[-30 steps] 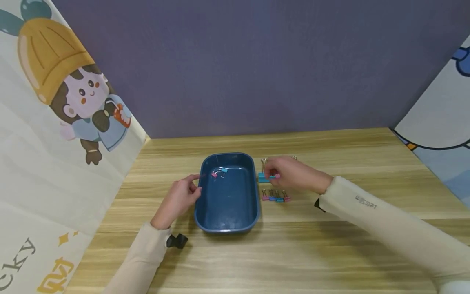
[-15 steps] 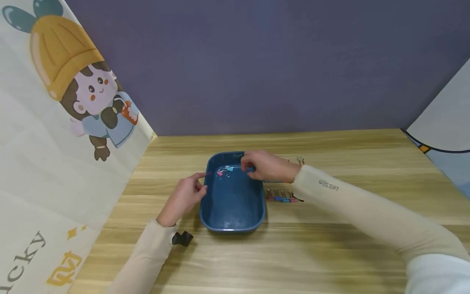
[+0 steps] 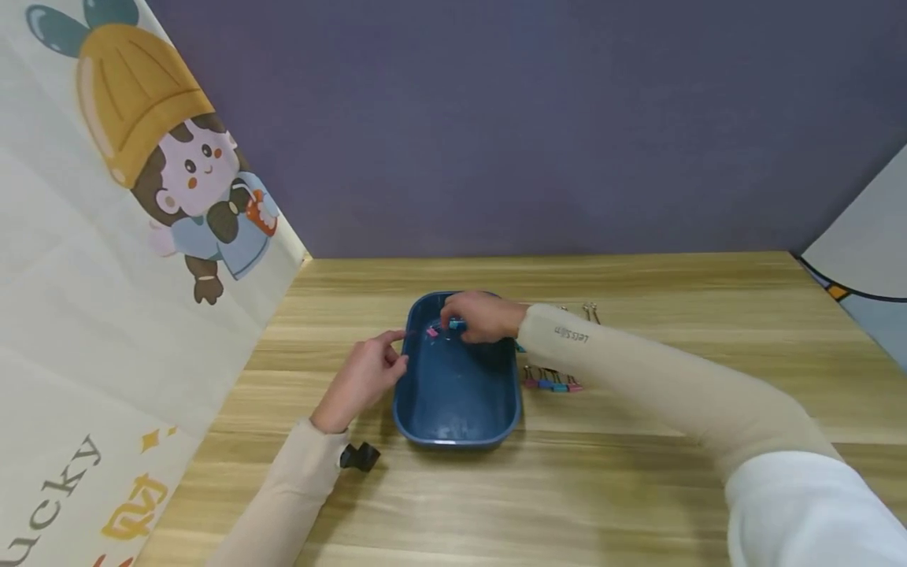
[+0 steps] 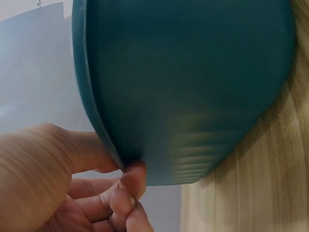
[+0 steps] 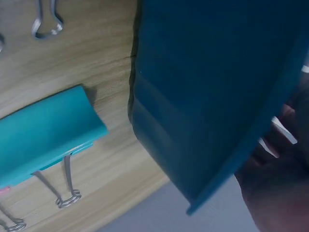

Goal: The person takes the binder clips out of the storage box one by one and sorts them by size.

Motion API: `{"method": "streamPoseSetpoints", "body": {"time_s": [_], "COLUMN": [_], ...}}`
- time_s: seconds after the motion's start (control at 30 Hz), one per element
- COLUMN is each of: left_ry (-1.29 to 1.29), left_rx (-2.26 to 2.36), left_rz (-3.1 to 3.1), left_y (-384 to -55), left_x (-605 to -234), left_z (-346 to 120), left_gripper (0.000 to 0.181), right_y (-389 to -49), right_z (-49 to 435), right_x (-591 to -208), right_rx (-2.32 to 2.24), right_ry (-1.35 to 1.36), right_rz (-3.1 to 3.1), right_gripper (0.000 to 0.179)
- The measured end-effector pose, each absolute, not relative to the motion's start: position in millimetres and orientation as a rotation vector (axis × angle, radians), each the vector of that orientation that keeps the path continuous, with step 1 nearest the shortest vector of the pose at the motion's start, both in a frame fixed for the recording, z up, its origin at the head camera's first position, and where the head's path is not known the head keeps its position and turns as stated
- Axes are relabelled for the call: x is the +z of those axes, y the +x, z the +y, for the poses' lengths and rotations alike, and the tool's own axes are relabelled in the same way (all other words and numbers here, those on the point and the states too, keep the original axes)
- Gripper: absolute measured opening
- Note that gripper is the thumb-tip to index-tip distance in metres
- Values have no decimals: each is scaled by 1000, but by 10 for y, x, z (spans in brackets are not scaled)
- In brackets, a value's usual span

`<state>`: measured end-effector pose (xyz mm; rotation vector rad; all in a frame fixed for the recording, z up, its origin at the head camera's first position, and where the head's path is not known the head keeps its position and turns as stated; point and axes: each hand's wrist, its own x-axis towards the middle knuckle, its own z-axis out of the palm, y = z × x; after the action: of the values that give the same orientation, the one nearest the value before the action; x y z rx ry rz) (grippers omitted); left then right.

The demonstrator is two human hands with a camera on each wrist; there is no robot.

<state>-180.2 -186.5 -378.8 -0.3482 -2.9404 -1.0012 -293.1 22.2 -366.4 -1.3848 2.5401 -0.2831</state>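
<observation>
The blue plastic tray (image 3: pixel 457 441) stands on the table with its long side running away from me. My left hand (image 3: pixel 363 376) pinches the tray's left rim; in the left wrist view, the thumb and fingers meet around the edge. My right hand (image 3: pixel 478 316) reaches over the right rim into the tray's far part, fingers curled round a small binder clip mostly hidden by them. Beside those fingers shows a light-blue binder clip (image 3: pixel 457 324). A pink binder clip (image 3: pixel 432 331) lies on the tray floor just to the left.
Right of the tray, small coloured binder clips (image 3: pixel 553 386) lie in a row. A large teal binder clip (image 5: pixel 53 130) lies on the wooden table (image 3: pixel 567 488) beside the tray, with more clips partly under my right forearm. A dark wall (image 3: pixel 538 126) rises behind the table.
My right hand has moved left from the clips on the table, over the tray's right rim, to its far part. The left hand stays at the left rim. The head view has shifted slightly.
</observation>
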Motion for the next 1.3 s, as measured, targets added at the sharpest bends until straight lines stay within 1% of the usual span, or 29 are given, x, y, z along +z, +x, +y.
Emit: {"method": "streamPoseSetpoints", "body": {"time_s": [0.23,0.4,0.7,1.0,1.3], "left_ry": [-333,-329,-335,-341,-325], "left_rx": [-991,-990,-994,-999,-998], "left_rz": [-2954,-2958,-2938,-2930,-2945], "left_y": [-1801,-1817,-1804,-1795,-1797], "left_x": [-3787,-3797,-3781,-3783,-3790], "left_z": [-1825,-1808,-1819,-1837,-1853], "left_gripper": [42,42,41,41,41], "right_y": [-2980,-2963,-2922,-2868,-2818], "right_z": [116,139,189,177,209], "right_x": [-3763,-3784,-3809,-3826,-3762], "right_rx": [-184,-180,-239,-214,-250], "right_ry": [-1313,-1243,-1275,-1249,-1311], "right_rz": [2529,2524,2537,2552,2558], "right_gripper": [35,33,32,18,16]}}
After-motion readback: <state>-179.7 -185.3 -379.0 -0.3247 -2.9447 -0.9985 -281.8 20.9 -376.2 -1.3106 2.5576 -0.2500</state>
